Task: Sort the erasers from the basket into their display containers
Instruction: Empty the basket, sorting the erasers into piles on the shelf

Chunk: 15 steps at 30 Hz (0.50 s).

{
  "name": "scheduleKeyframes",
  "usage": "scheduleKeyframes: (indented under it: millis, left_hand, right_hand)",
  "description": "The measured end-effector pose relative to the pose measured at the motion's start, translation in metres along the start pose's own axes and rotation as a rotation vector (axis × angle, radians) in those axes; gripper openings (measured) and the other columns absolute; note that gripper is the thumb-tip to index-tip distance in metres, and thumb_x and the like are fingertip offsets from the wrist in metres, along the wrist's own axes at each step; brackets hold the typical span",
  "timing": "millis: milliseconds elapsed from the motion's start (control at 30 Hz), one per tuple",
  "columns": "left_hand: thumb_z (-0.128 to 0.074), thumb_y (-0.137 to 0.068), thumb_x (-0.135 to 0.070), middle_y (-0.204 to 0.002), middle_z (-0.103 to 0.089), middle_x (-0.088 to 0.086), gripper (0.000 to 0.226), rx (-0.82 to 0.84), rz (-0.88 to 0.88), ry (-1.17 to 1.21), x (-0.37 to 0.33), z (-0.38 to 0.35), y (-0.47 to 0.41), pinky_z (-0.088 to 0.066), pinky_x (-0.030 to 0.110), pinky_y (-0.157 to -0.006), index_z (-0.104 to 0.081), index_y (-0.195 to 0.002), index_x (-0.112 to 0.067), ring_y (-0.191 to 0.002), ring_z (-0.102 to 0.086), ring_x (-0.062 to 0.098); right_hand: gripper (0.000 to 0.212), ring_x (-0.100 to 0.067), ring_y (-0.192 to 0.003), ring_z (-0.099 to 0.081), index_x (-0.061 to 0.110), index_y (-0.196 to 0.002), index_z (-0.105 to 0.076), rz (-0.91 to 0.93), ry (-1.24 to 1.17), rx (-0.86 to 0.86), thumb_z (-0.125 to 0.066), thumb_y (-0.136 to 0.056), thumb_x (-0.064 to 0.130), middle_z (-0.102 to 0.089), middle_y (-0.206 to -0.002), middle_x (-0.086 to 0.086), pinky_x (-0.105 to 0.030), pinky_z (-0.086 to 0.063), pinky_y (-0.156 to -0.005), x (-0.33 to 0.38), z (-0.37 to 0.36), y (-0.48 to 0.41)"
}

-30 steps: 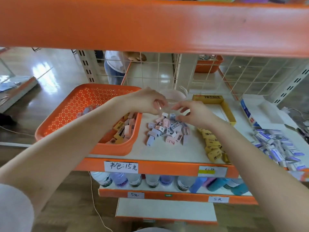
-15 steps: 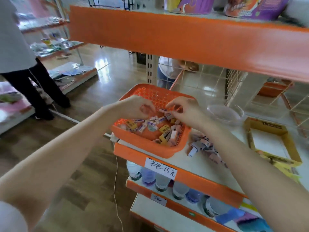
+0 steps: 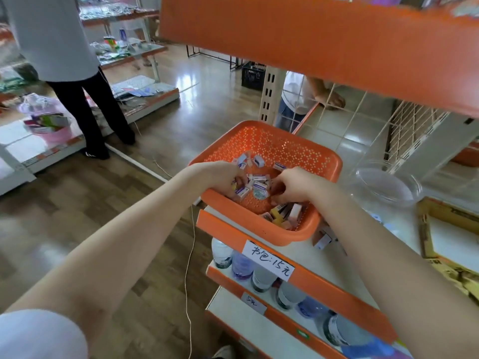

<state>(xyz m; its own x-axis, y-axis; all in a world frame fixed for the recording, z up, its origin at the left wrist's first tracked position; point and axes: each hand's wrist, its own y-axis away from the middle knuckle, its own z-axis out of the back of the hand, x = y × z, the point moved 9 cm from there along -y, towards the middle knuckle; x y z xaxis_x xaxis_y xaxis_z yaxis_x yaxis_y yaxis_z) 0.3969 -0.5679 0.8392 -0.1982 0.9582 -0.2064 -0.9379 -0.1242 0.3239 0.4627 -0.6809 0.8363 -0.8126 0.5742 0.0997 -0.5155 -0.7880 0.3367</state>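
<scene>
Both the left hand (image 3: 223, 178) and the right hand (image 3: 293, 186) were down in the orange basket (image 3: 259, 218) at the shelf's (image 3: 324, 265) near-left end, so this was the picking step. The left curled around a few erasers (image 3: 259, 185) by the near rim. The right dug bent fingers into the pile, its grip impossible to tell. Next, probably, came a carry rightward to the clear bowl (image 3: 386, 185) or yellow box (image 3: 445, 237), matching kinds.

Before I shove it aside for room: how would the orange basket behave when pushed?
Probably light: the orange basket is perforated plastic holding only small erasers. Likely slides easily on the smooth shelf. It sits at the shelf's corner, so it might tip off.
</scene>
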Motion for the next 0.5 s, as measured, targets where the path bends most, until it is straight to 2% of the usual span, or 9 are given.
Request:
scheduleKeyframes:
  millis: [133,233,367,433,500]
  left_hand:
    - [-0.073,-0.082,-0.031,-0.121,-0.058,-0.008,0.051,0.060,0.017,-0.022,-0.001,-0.014,-0.005,-0.048,0.033,-0.094,-0.053,-0.128,-0.027,-0.103,-0.056,0.015]
    - [-0.075,-0.081,-0.028,-0.123,-0.058,-0.008,0.055,0.054,0.009,-0.043,0.001,-0.012,-0.008,-0.049,0.033,-0.092,-0.051,-0.130,-0.027,-0.100,-0.055,0.014]
    - [-0.074,-0.082,-0.027,-0.127,-0.052,-0.002,0.056,0.008,0.033,-0.118,0.002,-0.007,-0.007,-0.045,0.028,-0.087,-0.050,-0.133,-0.026,-0.103,-0.048,0.015]
    - [-0.071,-0.083,-0.025,-0.127,-0.050,0.002,0.056,-0.008,0.062,-0.171,0.003,-0.004,-0.006,-0.042,0.028,-0.083,-0.048,-0.134,-0.022,-0.105,-0.046,0.018]
    - [-0.069,-0.085,-0.025,-0.121,-0.051,0.004,0.053,-0.010,0.097,-0.198,0.006,-0.003,-0.005,-0.038,0.026,-0.075,-0.047,-0.132,-0.019,-0.097,-0.044,0.018]
  right_hand:
    - [0.030,-0.018,-0.088,-0.063,0.022,-0.106,-0.070,-0.002,-0.034,0.020,-0.069,-0.077,0.030,-0.067,-0.102,0.000,-0.036,-0.054,-0.082,-0.002,-0.002,-0.002]
    - [0.031,-0.015,-0.089,-0.060,0.025,-0.109,-0.069,0.008,-0.113,-0.033,-0.065,-0.077,0.023,-0.064,-0.106,0.003,-0.033,-0.054,-0.079,-0.001,0.004,0.000]
    - [0.039,-0.011,-0.086,-0.053,0.019,-0.121,-0.062,0.023,-0.179,-0.136,-0.062,-0.082,0.020,-0.057,-0.110,0.001,-0.021,-0.043,-0.062,0.000,0.017,0.002]
    - [0.042,-0.010,-0.085,-0.053,0.017,-0.125,-0.059,0.023,-0.217,-0.160,-0.062,-0.084,0.021,-0.059,-0.115,-0.002,-0.017,-0.040,-0.059,0.000,0.019,0.003]
    - [0.042,-0.010,-0.085,-0.053,0.018,-0.125,-0.059,0.019,-0.241,-0.178,-0.062,-0.084,0.023,-0.060,-0.117,-0.002,-0.016,-0.039,-0.057,-0.002,0.020,0.004]
